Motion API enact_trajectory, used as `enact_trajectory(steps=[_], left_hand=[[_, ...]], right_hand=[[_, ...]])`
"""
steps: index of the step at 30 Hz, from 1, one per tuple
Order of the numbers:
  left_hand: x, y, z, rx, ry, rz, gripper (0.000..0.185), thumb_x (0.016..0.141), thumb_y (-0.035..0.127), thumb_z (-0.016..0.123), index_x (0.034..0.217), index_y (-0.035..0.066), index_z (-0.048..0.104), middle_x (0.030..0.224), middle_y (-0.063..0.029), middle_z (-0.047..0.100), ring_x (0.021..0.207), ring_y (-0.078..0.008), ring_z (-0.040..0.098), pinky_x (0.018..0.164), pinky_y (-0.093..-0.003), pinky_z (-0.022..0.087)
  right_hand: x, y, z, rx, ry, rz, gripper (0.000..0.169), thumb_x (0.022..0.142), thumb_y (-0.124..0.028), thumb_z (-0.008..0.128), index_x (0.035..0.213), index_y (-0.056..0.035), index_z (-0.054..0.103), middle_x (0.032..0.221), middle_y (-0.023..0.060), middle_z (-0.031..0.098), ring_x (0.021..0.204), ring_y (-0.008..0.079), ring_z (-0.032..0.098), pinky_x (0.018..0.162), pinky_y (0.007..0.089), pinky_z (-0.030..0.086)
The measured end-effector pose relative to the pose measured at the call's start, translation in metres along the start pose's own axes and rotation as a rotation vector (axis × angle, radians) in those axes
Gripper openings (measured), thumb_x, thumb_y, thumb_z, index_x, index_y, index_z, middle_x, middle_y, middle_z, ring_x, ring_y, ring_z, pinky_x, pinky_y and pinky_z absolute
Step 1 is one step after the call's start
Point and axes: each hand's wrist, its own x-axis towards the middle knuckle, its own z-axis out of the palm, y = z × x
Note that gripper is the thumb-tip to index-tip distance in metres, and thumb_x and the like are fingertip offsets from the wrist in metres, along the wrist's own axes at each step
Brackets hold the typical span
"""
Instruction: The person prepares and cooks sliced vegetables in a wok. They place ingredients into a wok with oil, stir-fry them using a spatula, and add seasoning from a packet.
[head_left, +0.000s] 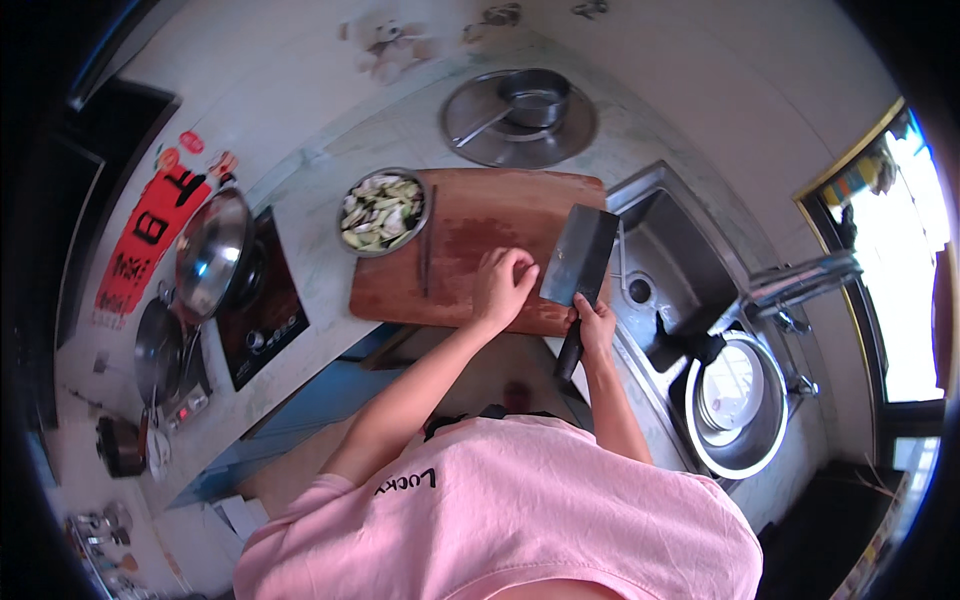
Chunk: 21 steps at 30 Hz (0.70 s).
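Note:
My right hand (594, 322) grips the dark handle of a broad cleaver (581, 255). The blade hangs over the right end of a wooden cutting board (480, 199), with its tip pointing away from me. Above the board's middle is my left hand (504, 289), fingers loosely curled and nothing visible in them. Damp patches darken the wood beyond it. At the board's left end, a round metal bowl (424, 225) holds cut pieces of what looks like eggplant (384, 212). A pair of dark chopsticks (426, 255) lies on the board beside this bowl.
Right of the board is a steel sink (701, 247), with a metal basin (776, 442) holding white plates (727, 386) nearer me. A saucepan (536, 101) rests on a round metal lid or tray (476, 124) behind. An induction cooktop (262, 330) is at left, near a shiny wok or lid (217, 255).

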Motion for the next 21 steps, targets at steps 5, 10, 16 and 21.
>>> enact_trajectory(steps=[5, 10, 16, 21], left_hand=[[0.036, 0.044, 0.090, -0.026, -0.140, 0.328, 0.025, 0.073, 0.022, 0.061, 0.085, 0.006, 0.047, 0.085, -0.0096, 0.047, 0.087, -0.0278, 0.044, 0.076, -0.0369, 0.036], [0.057, 0.035, 0.179, 0.168, -0.112, 0.058, 0.027, 0.070, 0.024, 0.063, 0.082, 0.008, 0.046, 0.086, -0.0113, 0.047, 0.086, -0.0292, 0.044, 0.076, -0.0406, 0.035], [0.092, -0.019, 0.158, 0.039, 0.078, 0.167, 0.034, 0.068, 0.015, 0.064, 0.094, 0.004, 0.045, 0.095, -0.0179, 0.047, 0.093, -0.0346, 0.043, 0.080, -0.0411, 0.036], [0.119, -0.137, 0.104, 0.521, 0.126, -0.482, 0.062, 0.076, 0.033, 0.057, 0.122, -0.001, 0.033, 0.125, -0.0240, 0.034, 0.114, -0.0378, 0.035, 0.094, -0.0424, 0.032]], right_hand=[[-0.017, -0.034, -0.046, 0.012, 0.112, -0.061, 0.017, 0.083, -0.013, 0.053, 0.070, -0.0029, 0.049, 0.052, 0.0042, 0.049, 0.041, 0.0123, 0.047, 0.040, 0.0236, 0.038], [-0.030, -0.055, -0.096, -0.051, 0.286, -0.111, 0.016, 0.082, -0.013, 0.053, 0.070, -0.0023, 0.050, 0.051, 0.0040, 0.048, 0.040, 0.0127, 0.046, 0.039, 0.0245, 0.037], [-0.018, -0.051, -0.133, -0.156, 0.313, -0.070, 0.017, 0.082, -0.013, 0.053, 0.070, -0.0028, 0.050, 0.049, 0.0035, 0.048, 0.037, 0.0126, 0.046, 0.037, 0.0243, 0.036], [-0.009, -0.059, -0.109, -0.190, 0.088, 0.062, 0.016, 0.082, -0.012, 0.054, 0.070, -0.0034, 0.050, 0.049, 0.0032, 0.049, 0.037, 0.0120, 0.045, 0.036, 0.0232, 0.034]])
